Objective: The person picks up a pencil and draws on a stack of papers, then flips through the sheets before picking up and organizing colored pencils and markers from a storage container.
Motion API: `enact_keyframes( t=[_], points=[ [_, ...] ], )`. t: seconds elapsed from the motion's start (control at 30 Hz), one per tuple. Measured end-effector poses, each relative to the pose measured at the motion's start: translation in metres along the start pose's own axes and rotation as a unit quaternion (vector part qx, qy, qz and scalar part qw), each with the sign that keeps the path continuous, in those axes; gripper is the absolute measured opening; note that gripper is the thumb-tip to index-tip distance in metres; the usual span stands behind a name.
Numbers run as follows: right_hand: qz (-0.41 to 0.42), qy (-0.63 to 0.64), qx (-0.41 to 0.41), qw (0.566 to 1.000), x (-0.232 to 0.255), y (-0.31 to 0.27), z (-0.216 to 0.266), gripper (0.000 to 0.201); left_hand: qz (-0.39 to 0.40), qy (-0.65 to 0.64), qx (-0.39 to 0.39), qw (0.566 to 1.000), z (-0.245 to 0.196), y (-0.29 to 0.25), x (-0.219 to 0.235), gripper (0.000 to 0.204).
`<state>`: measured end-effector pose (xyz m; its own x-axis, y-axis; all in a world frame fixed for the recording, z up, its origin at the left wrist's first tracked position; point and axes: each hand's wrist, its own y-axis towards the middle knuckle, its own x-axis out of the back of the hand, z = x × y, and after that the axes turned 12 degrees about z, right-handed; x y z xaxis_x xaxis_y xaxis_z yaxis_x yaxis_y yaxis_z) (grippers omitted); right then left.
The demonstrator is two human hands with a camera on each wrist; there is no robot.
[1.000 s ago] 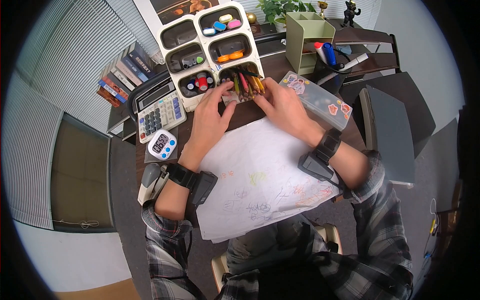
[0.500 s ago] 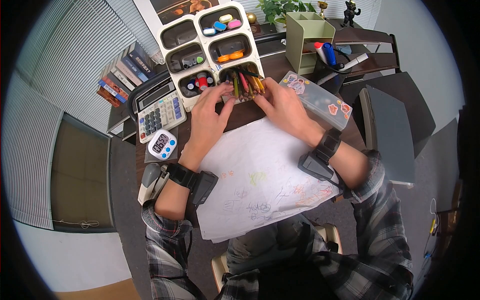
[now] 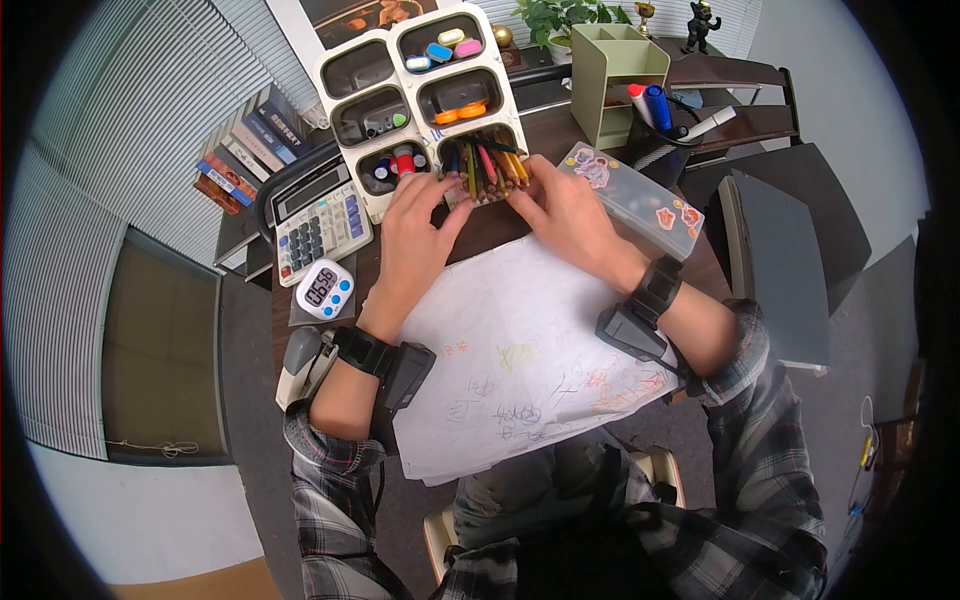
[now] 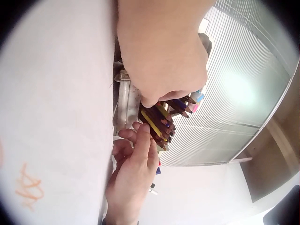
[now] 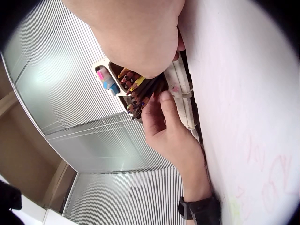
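Note:
A white desk organizer (image 3: 432, 136) stands in front of me, with a bundle of colored pencils (image 3: 488, 165) in its front right compartment. My left hand (image 3: 415, 230) rests at the front of it, fingertips by the left side of that compartment and thumb near its front edge. In the right wrist view, the left hand's thumb and bent fingers are apart, right beside the pencils (image 5: 133, 89). My right hand (image 3: 578, 225) lies along the compartment's right side. Seen from the left wrist, its index finger is nearly straight along the box, and other fingers bend below.
A large scribbled sheet of paper (image 3: 500, 330) covers the desk before me. At left are a calculator (image 3: 318, 225), a timer (image 3: 325, 290) and a stapler (image 3: 303, 365). At right are a clear sticker-covered case (image 3: 640, 205), a green holder (image 3: 605, 95) and markers (image 3: 657, 108).
My left fingers have drawn back from over the pencils toward the left and front, uncovering more of them. The right hand has stayed where it was.

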<state>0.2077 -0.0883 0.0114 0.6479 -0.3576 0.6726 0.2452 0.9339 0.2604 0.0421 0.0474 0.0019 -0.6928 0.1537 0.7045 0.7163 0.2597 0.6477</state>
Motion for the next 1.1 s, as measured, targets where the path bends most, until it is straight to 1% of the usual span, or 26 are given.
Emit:
enact_keyframes(
  t=[0.37,0.67,0.73,1.1],
  points=[
    [-0.001,-0.003,-0.002,1.0,0.0,-0.001,0.001,0.025,-0.006,-0.002,0.003,1.0,-0.005,0.001,0.005,0.02],
    [-0.004,0.003,0.004,1.0,0.0,0.0,0.0,0.024,-0.056,0.02,-0.037,0.998,-0.01,0.003,0.004,0.02],
    [0.0,0.003,-0.002,1.0,0.0,0.0,0.001,0.025,-0.043,-0.03,0.012,0.999,-0.009,0.0,0.001,0.024],
    [-0.002,0.001,-0.001,1.0,0.0,0.0,-0.001,0.026,-0.028,-0.032,0.008,0.999,-0.01,0.001,0.002,0.031]
  ],
)
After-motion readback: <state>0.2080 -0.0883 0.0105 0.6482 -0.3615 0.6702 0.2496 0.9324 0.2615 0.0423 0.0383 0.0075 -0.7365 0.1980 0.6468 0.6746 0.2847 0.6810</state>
